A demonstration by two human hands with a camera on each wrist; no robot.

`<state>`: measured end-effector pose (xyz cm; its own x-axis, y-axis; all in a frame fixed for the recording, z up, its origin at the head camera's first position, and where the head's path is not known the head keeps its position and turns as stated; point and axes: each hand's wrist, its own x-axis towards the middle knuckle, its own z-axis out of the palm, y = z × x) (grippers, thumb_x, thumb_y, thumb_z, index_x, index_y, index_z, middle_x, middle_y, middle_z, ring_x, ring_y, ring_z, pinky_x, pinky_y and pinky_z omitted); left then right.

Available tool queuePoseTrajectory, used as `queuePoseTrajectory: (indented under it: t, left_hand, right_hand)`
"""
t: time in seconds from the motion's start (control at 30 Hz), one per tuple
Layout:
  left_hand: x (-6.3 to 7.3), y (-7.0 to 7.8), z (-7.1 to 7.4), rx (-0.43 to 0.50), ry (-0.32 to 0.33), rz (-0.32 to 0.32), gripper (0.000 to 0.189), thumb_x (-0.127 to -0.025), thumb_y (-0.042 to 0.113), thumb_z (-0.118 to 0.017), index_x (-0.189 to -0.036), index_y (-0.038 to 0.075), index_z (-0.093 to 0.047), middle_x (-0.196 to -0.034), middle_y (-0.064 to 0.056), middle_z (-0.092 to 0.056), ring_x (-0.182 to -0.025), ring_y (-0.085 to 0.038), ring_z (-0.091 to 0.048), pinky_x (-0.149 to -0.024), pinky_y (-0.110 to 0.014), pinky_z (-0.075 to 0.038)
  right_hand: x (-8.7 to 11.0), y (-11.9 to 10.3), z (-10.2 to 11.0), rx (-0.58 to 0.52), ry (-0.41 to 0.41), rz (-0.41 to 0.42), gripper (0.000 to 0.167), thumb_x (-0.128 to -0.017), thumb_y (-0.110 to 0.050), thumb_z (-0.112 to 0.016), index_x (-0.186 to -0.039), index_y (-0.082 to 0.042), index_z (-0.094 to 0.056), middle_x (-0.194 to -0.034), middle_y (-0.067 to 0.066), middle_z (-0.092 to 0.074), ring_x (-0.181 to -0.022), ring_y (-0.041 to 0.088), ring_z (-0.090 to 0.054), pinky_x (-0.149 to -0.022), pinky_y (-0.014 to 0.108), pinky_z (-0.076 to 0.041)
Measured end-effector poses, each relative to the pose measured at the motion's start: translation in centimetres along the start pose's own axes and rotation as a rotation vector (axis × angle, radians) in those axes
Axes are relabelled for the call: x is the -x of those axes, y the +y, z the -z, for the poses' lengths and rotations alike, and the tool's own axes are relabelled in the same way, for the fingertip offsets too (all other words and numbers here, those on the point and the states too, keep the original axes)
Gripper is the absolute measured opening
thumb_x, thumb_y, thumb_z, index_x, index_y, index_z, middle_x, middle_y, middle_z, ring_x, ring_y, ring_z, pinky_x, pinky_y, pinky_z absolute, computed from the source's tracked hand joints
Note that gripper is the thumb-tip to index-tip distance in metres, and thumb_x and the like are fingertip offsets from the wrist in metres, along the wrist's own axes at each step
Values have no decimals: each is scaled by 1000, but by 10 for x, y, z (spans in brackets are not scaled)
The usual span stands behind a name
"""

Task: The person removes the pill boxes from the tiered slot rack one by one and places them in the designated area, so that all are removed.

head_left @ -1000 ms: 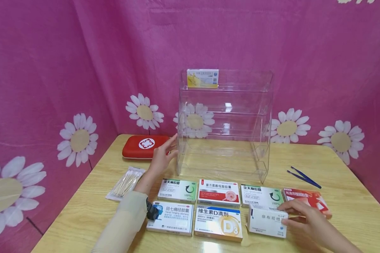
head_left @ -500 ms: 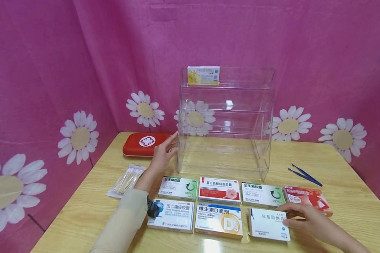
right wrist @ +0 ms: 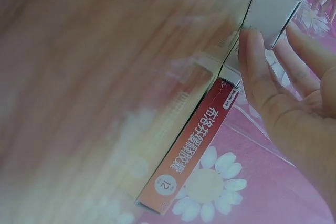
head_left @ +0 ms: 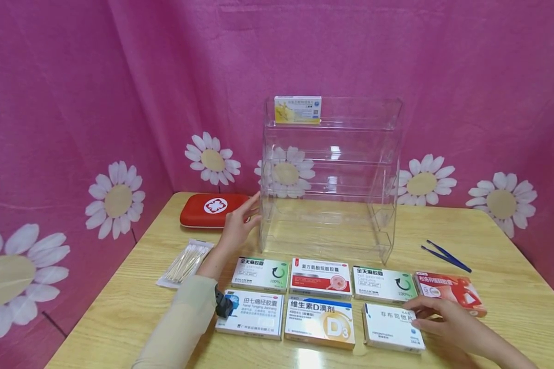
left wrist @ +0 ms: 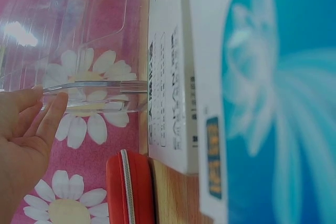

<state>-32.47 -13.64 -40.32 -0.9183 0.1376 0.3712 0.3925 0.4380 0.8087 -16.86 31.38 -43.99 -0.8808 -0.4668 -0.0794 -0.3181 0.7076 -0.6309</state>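
My left hand [head_left: 237,225] rests against the left side of a clear acrylic display rack [head_left: 328,233], its fingers nearly straight. In the left wrist view, the fingertips meet the edge of the rack's side panel [left wrist: 94,84]. Low on the right, my right hand [head_left: 448,320] holds a white medicine box [head_left: 388,328] by its right end, with thumb and fingers about that end. This box lies face up on the table. In the right wrist view, fingers lie along the white box [right wrist: 278,3], close to a red medicine box [right wrist: 189,148].
Several other medicine boxes lie in two rows, among them an orange-and-white vitamin D box [head_left: 319,323]. A yellow-and-white box [head_left: 297,110] stands on the rack's top tier. Left are a red first-aid case [head_left: 203,210] and a cotton swab pack [head_left: 184,264]; blue tweezers [head_left: 448,256] lie right.
The white medicine box has gone from tilted up to lying flat, with my right hand still at its right end. My left hand has stayed at the rack.
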Motion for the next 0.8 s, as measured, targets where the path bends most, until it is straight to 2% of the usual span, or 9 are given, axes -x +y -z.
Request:
queuePoseTrajectory:
  t: [0.3,0.43,0.57,0.63,0.73,0.8]
  left_hand:
    - [-4,-2,1,7,-3,-19,66,-89,-4,-64,-148,15,-44,-140,-18,-57,-122,-34,-62,-100,-44,-53]
    - [-6,-3,1,16,-1,-30,65,-88,-5,-65,-148,13,-44,-139,-18,-58,-120,-35,-63,-99,-44,-53]
    - [-5,-3,3,3,-4,-19,65,-89,-4,-65,-148,14,-44,-140,-17,-58,-120,-34,-63,-98,-41,-53]
    - [-4,-2,3,0,-4,-12,65,-89,-3,-65,-148,15,-45,-139,-17,-58,-120,-34,-64,-98,-42,-53]
    - [-2,-3,1,5,-3,-7,65,-89,-3,-65,-147,15,-45,-139,-17,-58,-120,-34,-63,-99,-44,-53]
    - [-1,-4,0,10,-5,-4,65,-89,-3,-65,-147,15,-45,-139,-17,-58,-121,-34,-63,-99,-44,-53]
  right_hand:
    - [1,-6,4,33,63,39,26,-88,-21,-71,-111,-8,-68,-97,-6,-68,-79,-8,-54,-71,12,-54]
    - [-3,-10,11,46,145,120,21,-88,-13,-71,-107,-7,-68,-100,3,-69,-80,-7,-58,-68,13,-55]
    - [-16,-22,26,74,222,200,19,-88,-9,-70,-107,-6,-68,-102,11,-69,-84,-6,-62,-65,16,-58]
    - [-26,-32,35,99,264,219,20,-88,-8,-70,-108,-7,-67,-102,9,-69,-85,-4,-64,-65,18,-59]
    - [-44,-47,49,146,338,243,23,-87,-8,-71,-110,-8,-67,-104,8,-70,-89,0,-66,-70,18,-59]
    - [-57,-57,58,158,372,260,26,-87,-7,-71,-113,-6,-67,-108,11,-70,-90,-2,-65,-73,20,-60]
